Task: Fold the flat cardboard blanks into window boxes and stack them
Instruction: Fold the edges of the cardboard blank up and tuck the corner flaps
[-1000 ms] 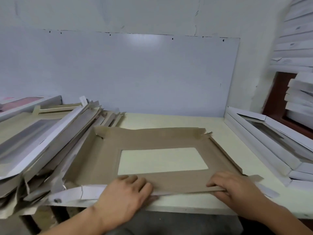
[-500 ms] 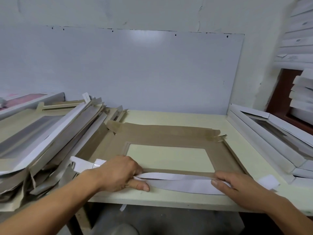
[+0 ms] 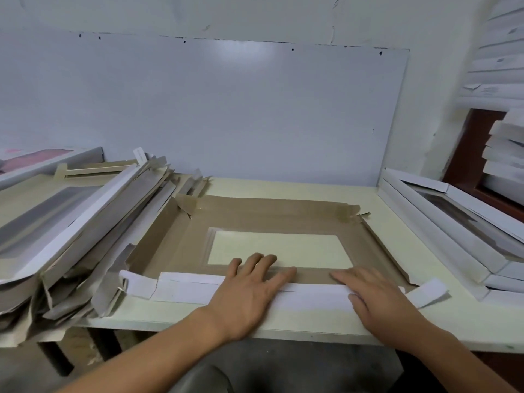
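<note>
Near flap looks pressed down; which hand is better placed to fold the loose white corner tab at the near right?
Probably right. The right hand lies flat on the near flap beside that tab; the left hand presses nearer the middle.

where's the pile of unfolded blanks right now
In the head view the pile of flat blanks sits at the table's left end, just left of the brown blank under both hands.
</note>
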Action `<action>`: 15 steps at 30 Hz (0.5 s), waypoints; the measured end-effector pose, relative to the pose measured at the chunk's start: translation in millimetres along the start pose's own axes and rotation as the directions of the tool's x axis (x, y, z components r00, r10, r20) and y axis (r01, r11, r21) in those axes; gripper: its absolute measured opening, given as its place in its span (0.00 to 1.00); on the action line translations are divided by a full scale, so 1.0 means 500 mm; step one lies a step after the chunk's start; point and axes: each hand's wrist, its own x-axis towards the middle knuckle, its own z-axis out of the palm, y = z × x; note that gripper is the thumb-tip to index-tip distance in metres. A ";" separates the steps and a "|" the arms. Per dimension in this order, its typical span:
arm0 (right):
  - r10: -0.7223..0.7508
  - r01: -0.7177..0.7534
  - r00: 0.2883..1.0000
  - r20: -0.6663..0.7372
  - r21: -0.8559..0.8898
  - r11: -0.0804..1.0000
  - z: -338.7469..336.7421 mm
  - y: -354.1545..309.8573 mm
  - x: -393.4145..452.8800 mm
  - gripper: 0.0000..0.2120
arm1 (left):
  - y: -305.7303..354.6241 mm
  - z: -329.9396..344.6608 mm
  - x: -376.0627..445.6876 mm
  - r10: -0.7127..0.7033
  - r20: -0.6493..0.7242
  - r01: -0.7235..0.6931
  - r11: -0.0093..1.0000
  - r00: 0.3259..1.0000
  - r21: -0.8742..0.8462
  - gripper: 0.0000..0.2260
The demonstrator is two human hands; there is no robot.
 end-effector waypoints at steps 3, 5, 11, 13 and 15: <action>-0.060 0.063 0.996 0.064 -0.047 0.997 0.028 -0.028 0.009 0.24 | 0.011 0.005 0.010 0.042 0.042 -0.038 0.995 0.998 -0.092 0.29; -0.109 0.122 0.975 0.192 -0.056 0.991 0.048 -0.055 0.010 0.31 | 0.013 0.011 0.010 0.107 0.107 -0.086 0.979 0.988 -0.185 0.26; -0.077 0.093 0.947 0.313 -0.038 0.995 0.053 -0.061 0.016 0.42 | -0.020 0.006 -0.022 0.196 0.340 -0.130 0.970 0.920 -0.206 0.33; -0.033 0.053 0.939 0.342 -0.049 0.997 0.042 -0.047 0.012 0.42 | -0.049 0.000 -0.039 0.178 0.362 -0.106 0.972 0.915 -0.209 0.33; 0.016 0.011 0.932 0.363 -0.073 0.997 0.030 -0.023 0.004 0.40 | -0.089 -0.008 -0.062 0.144 0.374 -0.060 0.972 0.916 -0.227 0.33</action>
